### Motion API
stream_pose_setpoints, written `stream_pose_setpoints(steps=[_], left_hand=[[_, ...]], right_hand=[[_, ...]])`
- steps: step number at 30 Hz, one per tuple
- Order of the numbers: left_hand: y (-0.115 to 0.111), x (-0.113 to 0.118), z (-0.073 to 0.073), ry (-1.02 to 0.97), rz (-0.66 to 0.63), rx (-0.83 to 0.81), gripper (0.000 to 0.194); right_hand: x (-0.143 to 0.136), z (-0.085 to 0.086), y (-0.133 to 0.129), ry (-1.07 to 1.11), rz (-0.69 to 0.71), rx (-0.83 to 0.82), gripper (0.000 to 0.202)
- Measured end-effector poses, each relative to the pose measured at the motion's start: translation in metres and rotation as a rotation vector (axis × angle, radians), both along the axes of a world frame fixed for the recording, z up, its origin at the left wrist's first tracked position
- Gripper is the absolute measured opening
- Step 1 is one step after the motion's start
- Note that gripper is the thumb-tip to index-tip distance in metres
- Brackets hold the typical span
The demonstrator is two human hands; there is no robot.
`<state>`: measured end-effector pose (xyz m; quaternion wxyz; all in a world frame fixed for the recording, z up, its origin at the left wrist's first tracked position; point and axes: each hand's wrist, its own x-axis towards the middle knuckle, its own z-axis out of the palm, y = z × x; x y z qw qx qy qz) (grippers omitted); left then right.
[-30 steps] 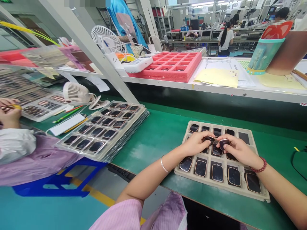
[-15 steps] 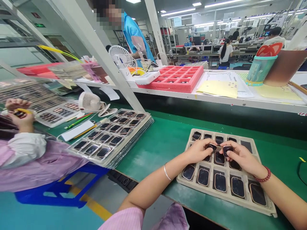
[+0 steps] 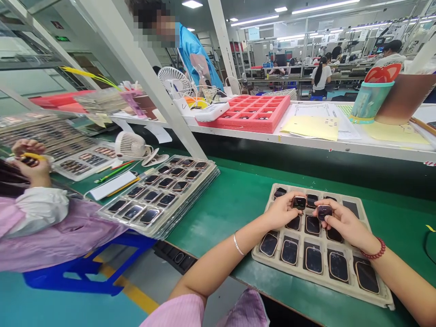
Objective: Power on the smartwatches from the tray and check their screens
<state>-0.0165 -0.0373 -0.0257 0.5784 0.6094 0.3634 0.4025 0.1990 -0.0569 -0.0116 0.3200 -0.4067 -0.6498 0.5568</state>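
Observation:
My left hand [image 3: 285,210] is closed on a smartwatch case [image 3: 299,202] with a dark screen and a gold-coloured rim. A second case [image 3: 324,212] of the same kind is pinched in my right hand [image 3: 344,222]. Both are held just above a beige moulded tray [image 3: 306,279], their dark faces toward me, a small gap between them. More cases, such as one smartwatch case [image 3: 313,259], lie in the tray's pockets. My hands hide part of the middle and back rows.
Left on the green bench [image 3: 204,218] stands a stack of clear trays [image 3: 160,186] with more cases. A small fan [image 3: 129,145] sits behind it. Across the back runs a shelf with a red foam tray [image 3: 255,113]. A co-worker's hand [image 3: 32,165] is at far left.
The case in my left hand has turned so that its dark face shows more fully. The two cases stand slightly further apart. The tray has stayed in place.

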Motion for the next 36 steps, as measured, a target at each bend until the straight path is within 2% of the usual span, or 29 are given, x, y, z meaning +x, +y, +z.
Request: stream_pose_setpoints(steps=[6,13,19,25,30,36], left_hand=[[-0.0003,-0.0011,0.0018,0.032,0.020,0.028,0.043],[0.0005,-0.0021,0.0013,0.027,0.027,-0.006,0.029],[0.0010,-0.0021,0.0007,0.024,0.049,-0.001,0.040],[0.0001,-0.0031,0.0025,0.028,0.017,0.024,0.030],[-0.0009,-0.0025,0.0053,0.058,0.036,0.041,0.040],[-0.0021,-0.0013,0.0063,0.011,0.001,0.018,0.033]], right_hand=[[0.0008,-0.0019,0.0008,0.014,-0.008,-0.019,0.038],[0.0008,-0.0005,0.0006,0.003,0.023,-0.009,0.026],[0.0013,-0.0006,0.0001,0.007,0.039,0.006,0.032],[0.0006,-0.0002,-0.0012,-0.019,0.049,0.018,0.028],[0.0002,0.0006,-0.0011,-0.037,0.041,0.028,0.032],[0.0007,0.0000,-0.0003,-0.038,0.041,0.031,0.029]])
